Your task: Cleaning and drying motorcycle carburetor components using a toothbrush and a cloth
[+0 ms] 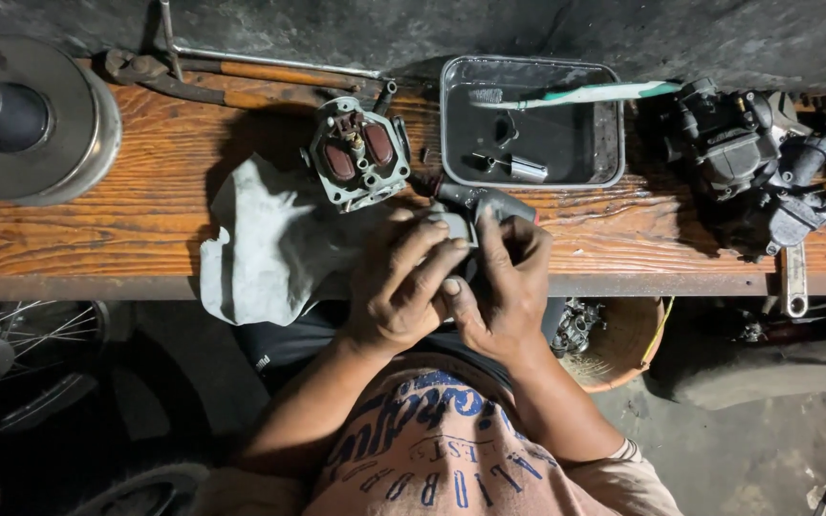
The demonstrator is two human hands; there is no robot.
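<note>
Two hands, left [396, 287] and right [504, 287], clasp one small grey metal part [456, 226] over the worn wooden bench's [145, 205] edge, fingers closed tight, apparently steadying it; grey rag [265, 244] and shallow metal tray [531, 177] lie near.

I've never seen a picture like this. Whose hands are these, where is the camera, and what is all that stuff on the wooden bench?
There is no machine here: the camera sits on a person's head and looks down, so you see that person's own arms. The left hand and right hand meet at the bench edge, both closed around a small dark tool with a red tip; exactly what it is cannot be told. On the wooden bench lie a grey rag, a small metal engine part, a metal tray with a toothbrush across it, long-handled pliers, a round metal drum and a dark carburettor-like assembly. Below, a bicycle wheel shows.
</note>
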